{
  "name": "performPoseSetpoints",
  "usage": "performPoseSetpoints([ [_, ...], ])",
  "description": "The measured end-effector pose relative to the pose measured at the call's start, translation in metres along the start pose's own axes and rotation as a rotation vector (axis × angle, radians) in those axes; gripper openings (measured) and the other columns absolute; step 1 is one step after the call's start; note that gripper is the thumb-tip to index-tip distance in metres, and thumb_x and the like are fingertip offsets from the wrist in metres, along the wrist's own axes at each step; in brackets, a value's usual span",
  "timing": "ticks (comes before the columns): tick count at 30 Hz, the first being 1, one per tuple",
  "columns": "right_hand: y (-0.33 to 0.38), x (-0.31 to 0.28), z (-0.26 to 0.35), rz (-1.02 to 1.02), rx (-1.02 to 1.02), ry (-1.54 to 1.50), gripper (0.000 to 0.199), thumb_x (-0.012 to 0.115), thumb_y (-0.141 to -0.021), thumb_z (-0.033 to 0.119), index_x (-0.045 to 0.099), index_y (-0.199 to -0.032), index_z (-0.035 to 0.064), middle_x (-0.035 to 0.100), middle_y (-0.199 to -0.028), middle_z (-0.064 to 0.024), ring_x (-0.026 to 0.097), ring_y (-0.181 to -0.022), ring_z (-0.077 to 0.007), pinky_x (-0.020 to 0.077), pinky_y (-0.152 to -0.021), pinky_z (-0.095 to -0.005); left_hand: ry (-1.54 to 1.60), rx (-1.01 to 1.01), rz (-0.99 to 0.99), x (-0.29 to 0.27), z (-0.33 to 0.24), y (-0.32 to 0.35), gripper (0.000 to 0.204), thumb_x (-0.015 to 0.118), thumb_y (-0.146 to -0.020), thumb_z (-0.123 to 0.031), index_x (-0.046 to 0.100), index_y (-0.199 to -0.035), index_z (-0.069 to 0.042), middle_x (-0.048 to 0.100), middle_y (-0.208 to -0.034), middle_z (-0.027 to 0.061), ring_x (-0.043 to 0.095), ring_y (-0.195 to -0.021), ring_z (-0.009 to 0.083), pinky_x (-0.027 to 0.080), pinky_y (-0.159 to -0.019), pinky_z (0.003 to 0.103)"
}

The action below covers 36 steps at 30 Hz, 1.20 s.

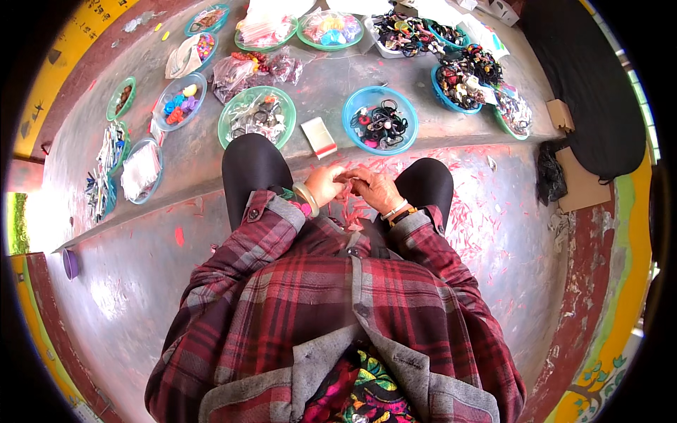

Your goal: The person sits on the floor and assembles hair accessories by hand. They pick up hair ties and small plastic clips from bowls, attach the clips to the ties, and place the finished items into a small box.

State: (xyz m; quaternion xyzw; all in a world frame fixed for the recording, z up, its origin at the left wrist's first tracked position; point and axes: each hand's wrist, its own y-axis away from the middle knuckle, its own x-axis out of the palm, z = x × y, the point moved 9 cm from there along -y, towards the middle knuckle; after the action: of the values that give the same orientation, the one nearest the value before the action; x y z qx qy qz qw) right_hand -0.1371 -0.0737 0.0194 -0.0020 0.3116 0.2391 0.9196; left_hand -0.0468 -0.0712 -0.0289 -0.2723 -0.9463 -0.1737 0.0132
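Note:
Between my knees, my left hand [324, 186] and my right hand [379, 192] meet at the fingertips. Both are closed in a pinch around something small and pinkish, mostly hidden by the fingers; its kind cannot be made out. Just beyond them on the raised grey ledge stands a blue bowl [350, 138] of black hair ties with a few red and white bits. A small white box with a red end [319, 137] lies left of that bowl. Further left, a green bowl [290, 124] holds clear plastic packets. Thin pink-red strips [472, 190] litter the floor below and around my hands.
Further back stand a white tub [376, 42] of dark hair ties, a blue bowl [444, 103] heaped with more, and a green bowl [300, 32] of packets. Left are a bowl of colourful pieces [161, 116] and one of white sheets [139, 173]. Cardboard [584, 180] lies at right.

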Motion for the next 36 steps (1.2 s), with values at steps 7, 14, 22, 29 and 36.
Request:
performPoseSetpoints([
  [7, 0.006, 0.000, 0.012, -0.100, -0.222, 0.096, 0.022, 0.053, -0.080, 0.010, 0.059, -0.101, 0.0107, 0.061, -0.080, -0.0108, 0.061, -0.071, -0.0243, 0.0473, -0.061, -0.0310, 0.170, 0.031, -0.002, -0.005, 0.017, -0.008, 0.030, 0.047, -0.077, 0.007, 0.050, -0.107, 0.003, 0.057, -0.098, 0.0081, 0.056, -0.088, 0.0140, 0.046, -0.075, 0.026],
  [14, 0.004, 0.000, 0.034, -0.091, -0.187, 0.248, 0.033, 0.052, -0.073, 0.008, 0.050, -0.105, 0.0121, 0.061, -0.081, -0.0113, 0.059, -0.071, -0.0330, 0.0452, -0.061, -0.0436, 0.102, 0.094, -0.040, -0.005, -0.002, -0.003, 0.028, 0.046, -0.076, 0.005, 0.052, -0.104, 0.004, 0.058, -0.096, 0.0089, 0.056, -0.089, 0.0158, 0.046, -0.077, 0.027],
  [22, 0.006, -0.010, 0.071, -0.259, -0.338, 0.586, 0.045, 0.053, -0.070, 0.009, 0.042, -0.113, 0.0085, 0.059, -0.076, -0.0077, 0.057, -0.076, -0.0261, 0.0409, -0.071, -0.0381, 0.455, 0.028, -0.156, -0.016, -0.008, 0.002, 0.022, 0.049, -0.082, -0.010, 0.054, -0.101, 0.000, 0.058, -0.097, 0.0080, 0.057, -0.088, 0.0177, 0.044, -0.081, 0.029],
  [29, 0.011, -0.005, 0.100, -0.284, -0.539, 0.634, 0.067, 0.055, -0.067, 0.011, 0.031, -0.130, 0.0093, 0.058, -0.077, -0.0058, 0.055, -0.078, -0.0235, 0.0387, -0.072, -0.0360, 0.389, 0.022, -0.229, -0.036, 0.016, -0.007, 0.025, 0.046, -0.085, -0.024, 0.057, -0.093, -0.003, 0.059, -0.091, 0.0069, 0.057, -0.082, 0.0151, 0.045, -0.073, 0.028],
  [36, 0.005, -0.002, 0.097, -0.192, -0.466, 0.645, 0.066, 0.055, -0.068, 0.014, 0.031, -0.129, 0.0080, 0.059, -0.088, -0.0078, 0.054, -0.083, -0.0253, 0.0371, -0.075, -0.0351, 0.449, 0.029, -0.359, -0.043, 0.028, -0.011, 0.017, 0.043, -0.084, -0.011, 0.058, -0.080, -0.003, 0.054, -0.070, 0.0001, 0.046, -0.057, 0.0083, 0.036, -0.050, 0.023],
])
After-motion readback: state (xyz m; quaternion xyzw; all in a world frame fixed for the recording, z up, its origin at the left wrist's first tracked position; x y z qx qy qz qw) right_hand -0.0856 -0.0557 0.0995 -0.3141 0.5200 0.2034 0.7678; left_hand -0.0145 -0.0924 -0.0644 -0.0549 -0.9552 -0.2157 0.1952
